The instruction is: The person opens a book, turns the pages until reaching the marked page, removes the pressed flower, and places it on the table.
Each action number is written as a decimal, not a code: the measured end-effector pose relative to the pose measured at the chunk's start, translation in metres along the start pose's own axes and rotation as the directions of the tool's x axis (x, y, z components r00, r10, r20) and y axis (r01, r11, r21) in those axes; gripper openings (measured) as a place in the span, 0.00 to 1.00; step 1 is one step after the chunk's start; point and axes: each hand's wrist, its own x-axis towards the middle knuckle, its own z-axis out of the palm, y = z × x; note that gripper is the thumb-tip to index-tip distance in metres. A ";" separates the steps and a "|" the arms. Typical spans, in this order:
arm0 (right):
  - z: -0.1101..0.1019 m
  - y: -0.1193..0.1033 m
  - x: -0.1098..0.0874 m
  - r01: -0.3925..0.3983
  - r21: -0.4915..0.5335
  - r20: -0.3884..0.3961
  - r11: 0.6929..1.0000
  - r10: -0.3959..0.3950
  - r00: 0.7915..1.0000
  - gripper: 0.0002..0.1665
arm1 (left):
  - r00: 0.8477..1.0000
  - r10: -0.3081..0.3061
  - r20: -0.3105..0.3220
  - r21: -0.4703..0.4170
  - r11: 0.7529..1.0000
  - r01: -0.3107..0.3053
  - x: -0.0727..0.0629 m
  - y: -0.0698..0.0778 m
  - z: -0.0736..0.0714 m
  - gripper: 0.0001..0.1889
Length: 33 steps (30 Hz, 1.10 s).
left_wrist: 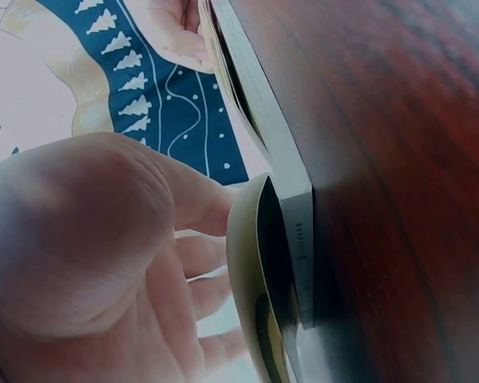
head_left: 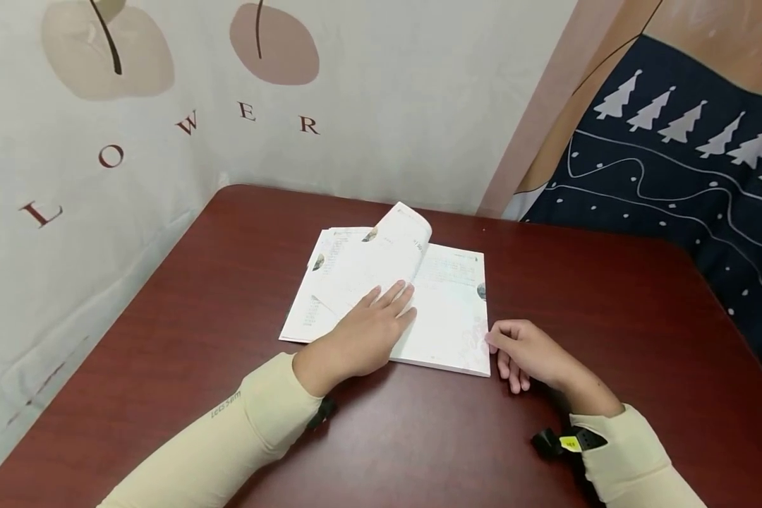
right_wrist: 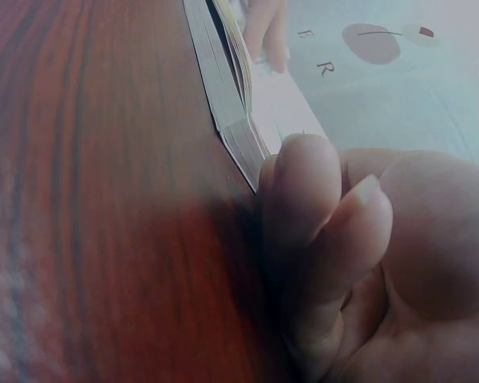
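Observation:
A thick open book (head_left: 447, 317) lies on the table in the head view. Over its left side a loose page (head_left: 390, 247) stands partly lifted, its top bent over. My left hand (head_left: 368, 331) rests on this page near the middle of the book, fingers straight and spread. The left wrist view has the book's lower edge (left_wrist: 295, 231) beside the palm, with a page or cover bowed up. At the book's right edge, near the lower corner, my right hand (head_left: 527, 353) holds the edge between thumb and forefinger. Its other fingers (right_wrist: 343, 231) hang curled beside the page block (right_wrist: 223, 104).
The dark red-brown table (head_left: 228, 282) extends around the book on all sides. Behind it hangs a pale printed cloth (head_left: 406, 141) with letters. A navy cloth (head_left: 673, 162) with white trees hangs at the right. A black wrist camera (head_left: 549, 443) sits under the right sleeve.

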 end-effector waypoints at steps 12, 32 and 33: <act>-0.002 -0.002 0.001 0.004 -0.012 -0.006 1.000 -0.004 1.000 0.16 | 0.999 0.025 0.034 -0.019 1.000 -0.024 0.001 -0.001 -0.002 0.30; 0.001 0.003 0.001 0.006 -0.012 -0.023 1.000 -0.007 1.000 0.16 | 0.999 0.014 0.030 -0.072 0.997 -0.012 -0.001 -0.001 0.005 0.27; 0.001 0.004 0.001 0.006 -0.009 -0.023 1.000 -0.006 1.000 0.17 | 0.999 0.011 0.036 -0.078 0.997 -0.009 -0.001 -0.001 0.006 0.27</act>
